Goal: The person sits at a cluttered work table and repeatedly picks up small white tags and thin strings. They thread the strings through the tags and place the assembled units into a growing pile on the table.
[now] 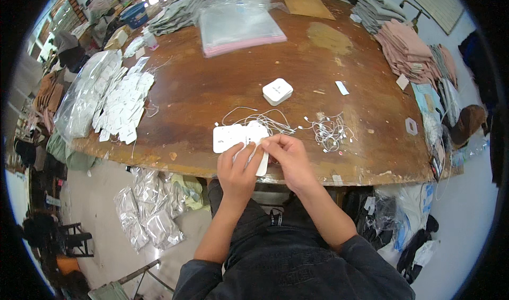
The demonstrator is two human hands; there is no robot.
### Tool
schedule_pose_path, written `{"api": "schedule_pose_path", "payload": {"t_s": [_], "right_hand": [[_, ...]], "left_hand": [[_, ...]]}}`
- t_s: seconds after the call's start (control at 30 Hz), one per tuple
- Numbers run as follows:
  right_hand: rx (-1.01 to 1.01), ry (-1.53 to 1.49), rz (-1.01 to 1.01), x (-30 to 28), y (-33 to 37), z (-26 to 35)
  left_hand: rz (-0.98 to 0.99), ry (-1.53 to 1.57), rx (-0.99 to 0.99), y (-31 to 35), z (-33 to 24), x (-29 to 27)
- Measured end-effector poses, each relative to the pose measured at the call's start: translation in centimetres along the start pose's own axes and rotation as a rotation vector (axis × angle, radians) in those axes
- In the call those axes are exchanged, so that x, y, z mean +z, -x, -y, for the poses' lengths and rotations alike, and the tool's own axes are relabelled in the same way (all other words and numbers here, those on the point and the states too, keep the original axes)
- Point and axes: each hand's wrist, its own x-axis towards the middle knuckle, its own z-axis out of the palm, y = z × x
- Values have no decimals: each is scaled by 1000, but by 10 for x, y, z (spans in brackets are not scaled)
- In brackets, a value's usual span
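Note:
Several white hang tags (228, 135) with rounded corners lie overlapping near the table's front edge. My left hand (237, 164) bends its fingers over one tag and holds it. From the other side, my right hand (289, 154) pinches at that tag's upper corner with thumb and forefinger; whether a cord end is between the fingertips is too small to tell. Just beyond the fingers, a bundle of white tag strings (270, 120) trails over the tags. A tangled heap of more strings (330, 133) is to the right of my right hand.
A neat stack of white tags (277, 91) stands farther in. Left lies a big pile of tags (123, 101) beside a plastic bag (87, 98). Clear plastic bags (238, 29), grey folded clothes (180, 11) and pink folded clothes (408, 50) line the table's far parts. Wrapped packages (151, 210) lie on the floor.

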Motion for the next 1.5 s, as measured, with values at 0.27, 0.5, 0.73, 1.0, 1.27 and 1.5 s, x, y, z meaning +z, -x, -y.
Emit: {"api": "schedule_pose_path", "payload": {"t_s": [0.27, 0.5, 0.73, 1.0, 1.27, 1.5], "right_hand": [[-597, 973, -597, -72, -46, 42], [-756, 1626, -268, -105, -64, 28], [-663, 132, -301, -86, -32, 80], [-566, 761, 29, -50, -8, 10], [-261, 846, 1, -112, -10, 27], [-568, -197, -97, -113, -18, 43]], "left_hand": [[18, 502, -480, 0, 11, 7], [-112, 491, -784, -16, 42, 3], [99, 1071, -965, -13, 7, -4], [79, 1643, -1243, -11, -35, 28], [-171, 1355, -1203, -17, -8, 23], [-18, 1450, -1209, -11, -21, 27]]}}
